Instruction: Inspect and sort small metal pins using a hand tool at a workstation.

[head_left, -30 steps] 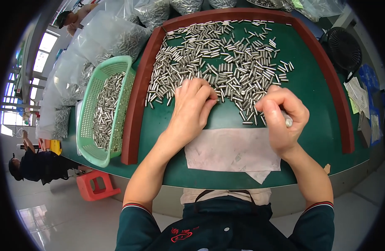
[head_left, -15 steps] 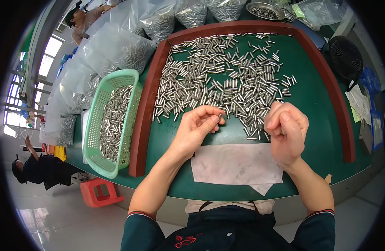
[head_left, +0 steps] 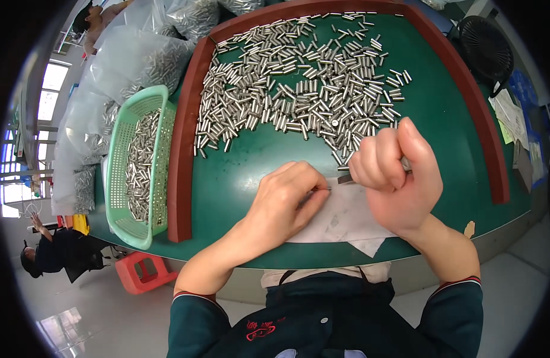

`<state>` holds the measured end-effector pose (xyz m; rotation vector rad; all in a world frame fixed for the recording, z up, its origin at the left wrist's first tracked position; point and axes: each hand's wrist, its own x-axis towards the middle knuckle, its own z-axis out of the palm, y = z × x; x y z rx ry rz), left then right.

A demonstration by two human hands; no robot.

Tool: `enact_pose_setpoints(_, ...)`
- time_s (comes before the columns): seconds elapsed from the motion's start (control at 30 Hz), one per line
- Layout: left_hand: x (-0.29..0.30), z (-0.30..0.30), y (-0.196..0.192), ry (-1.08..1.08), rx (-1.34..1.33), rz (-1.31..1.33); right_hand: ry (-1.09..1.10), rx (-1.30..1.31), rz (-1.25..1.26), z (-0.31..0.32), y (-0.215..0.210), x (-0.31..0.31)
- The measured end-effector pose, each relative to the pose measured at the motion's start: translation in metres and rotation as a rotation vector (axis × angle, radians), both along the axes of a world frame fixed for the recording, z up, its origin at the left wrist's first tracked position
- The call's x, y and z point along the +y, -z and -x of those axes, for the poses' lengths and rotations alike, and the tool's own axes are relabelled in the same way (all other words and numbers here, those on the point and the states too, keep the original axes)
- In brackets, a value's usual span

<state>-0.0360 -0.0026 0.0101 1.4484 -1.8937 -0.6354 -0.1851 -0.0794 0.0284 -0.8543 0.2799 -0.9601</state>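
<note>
Over the front of the green table, my left hand point(head_left: 290, 200) has thumb and fingertips pinched together beside a grey-white cloth point(head_left: 332, 218); a thin sliver shows at the fingertips, too small to name. To its right my right hand point(head_left: 397, 176) is curled into a fist with the thumb up. A dark metal pin point(head_left: 345, 178) sticks out at its finger side, and a shiny metal end glints inside the fist. Beyond both hands spreads a wide layer of loose short metal pins point(head_left: 293, 83).
A dark red rail point(head_left: 184, 149) frames the tabletop. Left of it stands a green plastic basket point(head_left: 115, 191) of pins, with clear bags point(head_left: 161, 59) of pins behind. A black fan point(head_left: 485, 51) is at the right, a red stool point(head_left: 128, 274) on the floor; two people are at the left.
My left hand has turned palm-down and moved lower, over the cloth. My right hand's thumb has risen, and a dark pin now shows beside it. The whole view has shifted slightly.
</note>
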Motion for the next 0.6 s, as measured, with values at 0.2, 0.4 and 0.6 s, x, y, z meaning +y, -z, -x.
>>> enact_pose_setpoints(0.2, 0.002, 0.005, 0.002, -0.040, -0.152, 0.046, -0.008, 0.061, -0.157, -0.002, 0.008, 0.005)
enact_pose_setpoints(0.4, 0.002, 0.005, 0.005, -0.068, -0.122, 0.006, -0.025, 0.056, -0.134, -0.006, 0.015, 0.009)
enact_pose_setpoints(0.6, 0.001, 0.006, 0.008, -0.079, -0.106, 0.003, 0.004, 0.064, -0.130, -0.007, 0.017, 0.008)
